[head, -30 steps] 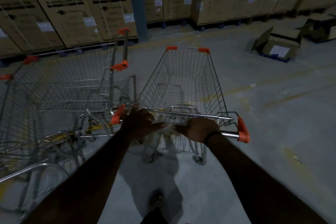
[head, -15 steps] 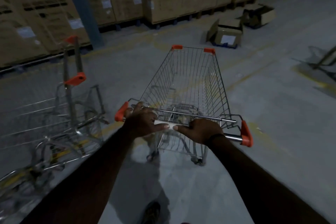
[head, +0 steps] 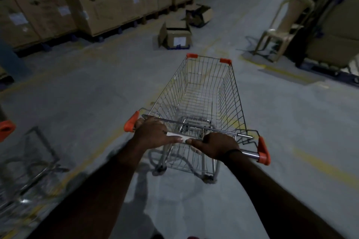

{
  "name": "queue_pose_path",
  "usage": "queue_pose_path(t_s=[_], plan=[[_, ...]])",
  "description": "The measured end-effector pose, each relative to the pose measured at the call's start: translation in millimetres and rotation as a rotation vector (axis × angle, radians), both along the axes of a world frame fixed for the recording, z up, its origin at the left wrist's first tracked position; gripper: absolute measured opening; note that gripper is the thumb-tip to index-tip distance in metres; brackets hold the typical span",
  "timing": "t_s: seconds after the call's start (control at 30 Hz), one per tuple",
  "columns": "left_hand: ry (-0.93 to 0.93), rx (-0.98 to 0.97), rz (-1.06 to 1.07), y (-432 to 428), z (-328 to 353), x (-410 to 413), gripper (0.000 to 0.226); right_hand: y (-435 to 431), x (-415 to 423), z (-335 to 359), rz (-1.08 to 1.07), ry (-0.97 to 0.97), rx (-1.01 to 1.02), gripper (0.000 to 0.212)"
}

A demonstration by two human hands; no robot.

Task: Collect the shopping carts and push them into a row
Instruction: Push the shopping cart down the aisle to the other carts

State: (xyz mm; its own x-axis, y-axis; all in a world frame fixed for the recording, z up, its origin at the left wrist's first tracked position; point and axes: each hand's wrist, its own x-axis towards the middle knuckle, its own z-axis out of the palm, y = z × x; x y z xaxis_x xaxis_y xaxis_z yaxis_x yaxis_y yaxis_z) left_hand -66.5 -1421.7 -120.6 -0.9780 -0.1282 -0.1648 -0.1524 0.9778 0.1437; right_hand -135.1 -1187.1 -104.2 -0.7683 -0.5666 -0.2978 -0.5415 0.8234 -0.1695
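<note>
Both hands stay clamped on the chrome handle bar with orange end caps [head: 250, 154]: left hand [head: 153, 132] and right hand [head: 218, 145], fingers wrapped round it. The empty wire shopping cart [head: 204, 99] has swung right, so the other wire carts [head: 23, 161] have slid to the left edge, well apart. Ahead, open cardboard boxes [head: 175, 36] and a beige plastic chair [head: 283, 27] now face it; probably a wide turn before lining up.

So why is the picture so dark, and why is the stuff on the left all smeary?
Head view: dim warehouse light; the carts at the left edge are motion-blurred; the held cart and both hands, left and right, look fairly sharp.
</note>
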Motion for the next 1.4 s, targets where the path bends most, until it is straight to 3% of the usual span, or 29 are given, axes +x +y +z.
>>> queue_pose_path(t_s=[0.37,0.67,1.13,1.4], plan=[[-0.005,0.005,-0.284,52,3,-61,0.106,62,13,5,-0.325,0.004,0.008,0.088],[-0.054,0.033,-0.512,118,3,-92,0.09,120,37,4,-0.546,0.014,0.052,0.087],[-0.011,0.022,-0.802,251,-7,-109,0.111,225,88,2,-0.862,0.017,0.058,0.089],[-0.081,0.028,-0.959,331,1,-120,0.094,284,92,12,-0.949,-0.184,-0.019,0.087]])
